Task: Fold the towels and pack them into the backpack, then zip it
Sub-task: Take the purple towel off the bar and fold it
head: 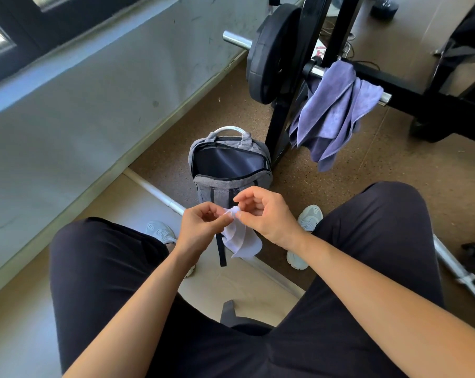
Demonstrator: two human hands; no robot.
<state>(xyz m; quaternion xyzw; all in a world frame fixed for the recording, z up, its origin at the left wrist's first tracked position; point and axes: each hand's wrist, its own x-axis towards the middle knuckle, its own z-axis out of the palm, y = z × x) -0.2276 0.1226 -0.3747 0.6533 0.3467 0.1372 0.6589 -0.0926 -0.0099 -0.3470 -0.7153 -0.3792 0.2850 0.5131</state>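
Observation:
A small white cloth [243, 240] hangs between my knees, pinched at its top edge by both hands. My left hand [200, 227] grips it from the left and my right hand [266, 214] from the right, fingertips almost touching. Just beyond them a grey backpack [232, 186] stands upright on the floor, its main zip open and the dark lining showing. A purple towel [331, 113] is draped loosely over the steel bar of a weight rack to the right of the backpack.
A black weight plate [271, 53] and the rack's upright [281, 132] stand right behind the backpack. A silver barbell [160, 196] lies across the floor under my legs. A grey wall [94, 105] runs along the left.

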